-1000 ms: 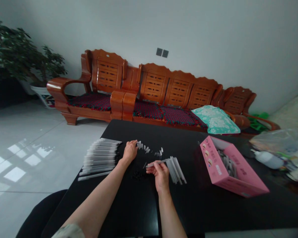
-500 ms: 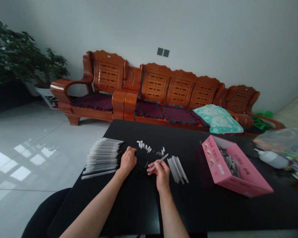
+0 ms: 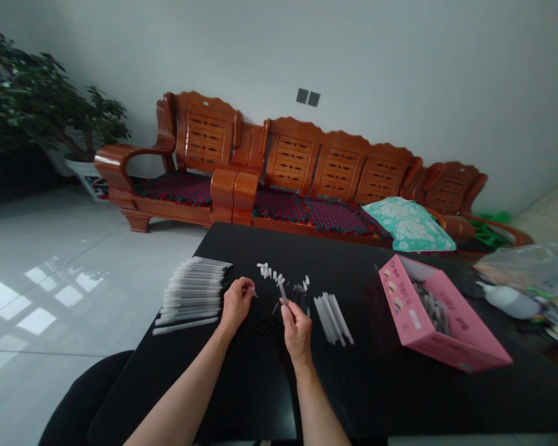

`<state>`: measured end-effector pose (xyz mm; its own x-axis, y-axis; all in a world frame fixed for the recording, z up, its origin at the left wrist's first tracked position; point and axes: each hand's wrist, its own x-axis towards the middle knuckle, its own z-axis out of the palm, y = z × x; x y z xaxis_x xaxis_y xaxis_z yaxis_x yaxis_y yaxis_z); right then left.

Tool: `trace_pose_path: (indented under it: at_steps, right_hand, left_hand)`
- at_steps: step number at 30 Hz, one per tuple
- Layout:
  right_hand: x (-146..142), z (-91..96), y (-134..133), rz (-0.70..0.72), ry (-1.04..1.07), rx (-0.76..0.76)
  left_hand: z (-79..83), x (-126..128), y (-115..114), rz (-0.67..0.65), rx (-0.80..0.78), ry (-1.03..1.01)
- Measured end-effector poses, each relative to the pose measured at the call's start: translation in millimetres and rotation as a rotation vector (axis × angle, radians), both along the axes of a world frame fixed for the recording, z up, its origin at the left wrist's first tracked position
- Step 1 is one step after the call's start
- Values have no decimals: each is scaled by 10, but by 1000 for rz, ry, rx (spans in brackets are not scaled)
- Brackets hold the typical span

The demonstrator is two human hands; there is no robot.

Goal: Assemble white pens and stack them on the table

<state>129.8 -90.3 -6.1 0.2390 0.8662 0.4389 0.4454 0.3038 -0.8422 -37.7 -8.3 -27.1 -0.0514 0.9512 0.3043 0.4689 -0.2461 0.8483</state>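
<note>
My right hand (image 3: pixel 296 327) is closed around a thin white pen tube (image 3: pixel 283 290) that points up and away from me. My left hand (image 3: pixel 235 305) pinches a small white piece (image 3: pixel 252 290) between thumb and fingers, a short way left of the tube. Both hands hover over a black table (image 3: pixel 242 384). A small heap of black bits (image 3: pixel 261 326) lies between them. Loose white caps (image 3: pixel 270 273) lie just beyond. A short row of white tubes (image 3: pixel 333 310) lies right of my right hand. A long row of finished white pens (image 3: pixel 193 290) lies left of my left hand.
An open pink box (image 3: pixel 439 322) holding grey tubes stands at the right. A white bottle (image 3: pixel 506 298) and plastic bags (image 3: pixel 523 266) lie at the far right. A wooden sofa set (image 3: pixel 288 167) stands behind the table, a potted plant (image 3: pixel 37 99) at the left.
My left hand drew back from the white caps with a small piece in it. My right hand swung the tube from lying level to pointing upward.
</note>
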Motion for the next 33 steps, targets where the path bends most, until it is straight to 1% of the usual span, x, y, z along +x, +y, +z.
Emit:
trace_pose_path:
  at_steps: [3,5,7,9,16,18,20,23,29,31,33]
  right_hand:
    - [-8,-21,3,70,-26,-60]
    - [-11,-26,4,70,-40,-76]
    - [-14,-22,5,62,-35,-75]
    - [-17,-14,4,60,-18,-66]
    - [-12,3,-4,69,20,-63]
    - [-9,11,-7,71,2,-66]
    - [-8,19,-11,75,-7,-64]
    - [-7,25,-16,71,-9,-62]
    - [-9,19,-28,65,-59,-71]
    - [-13,19,-32,77,-105,-80]
    - [-20,22,-38,86,-124,-78]
  left_hand:
    - [-13,-12,6,-36,-68,-107]
    - [-5,-6,1,-18,-37,-90]
    - [12,10,-6,5,32,-22]
    - [29,32,-11,-1,77,59]
    - [53,110,-52,-84,45,379]
    - [69,120,-80,-100,60,426]
    - [90,121,-106,-114,73,418]
    - [110,99,-117,-135,47,272]
    - [89,-15,-45,-240,-125,-320]
    - [100,-44,-40,-264,-157,-441]
    - [124,-55,-51,-279,-175,-498]
